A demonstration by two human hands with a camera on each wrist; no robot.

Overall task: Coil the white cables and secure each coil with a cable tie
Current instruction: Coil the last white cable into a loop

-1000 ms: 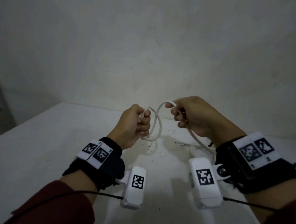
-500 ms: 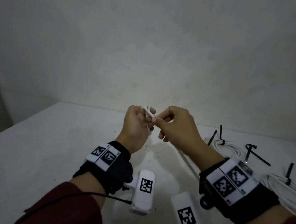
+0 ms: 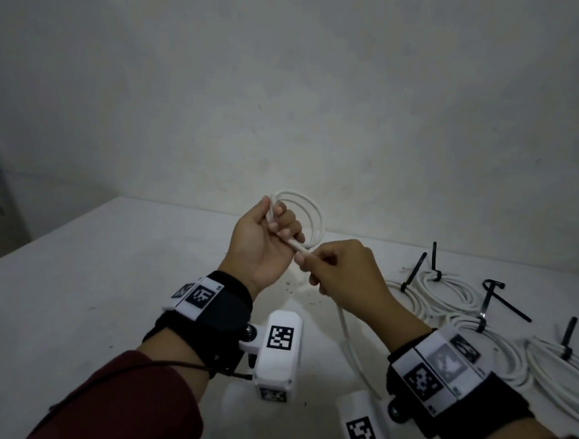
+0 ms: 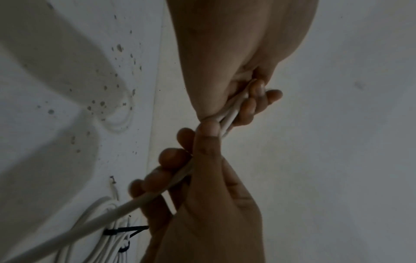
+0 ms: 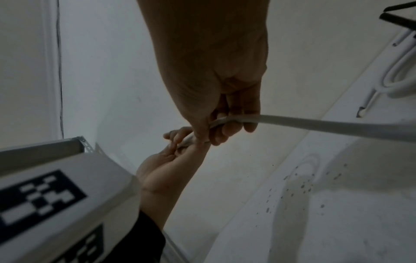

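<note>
1. Counter (image 3: 69, 306), white, speckled with small dark specks near the middle. Carries all the finished work at its right side.

2. Finished coils (image 3: 447, 292), white cable, lying together at the right of the counter. Several are visible, each cinched with a black cable tie (image 3: 414, 276) whose tail sticks up; the exact count cannot be told, as the coils overlap and run out of view. Judged done.

3. Left hand (image 3: 262, 248), raised above the counter, fingers curled round the gathered loops of the coil in progress (image 3: 302, 216). Two or three turns stand up behind the fingers. The left wrist view shows the strands pinched between thumb and fingers.

4. Right hand (image 3: 342, 274), just beside the left, thumb and fingers pinching the free run of white cable (image 3: 351, 343) where it meets the coil. From this hand the cable drops toward the near right of the counter.

5. Progress, as a judgement: this coil is partly wound. Loose cable remains to be taken up; how much cannot be told, since it passes behind the right wrist. No tie is on this coil yet. A loose black tie (image 3: 501, 299) lies among the finished coils, perhaps for this one.

6. Writing: none legible. Black-and-white square marker patterns sit on both wristbands (image 3: 200, 295) and on the wrist camera housings (image 3: 279, 338); no brand or text can be read.
</note>
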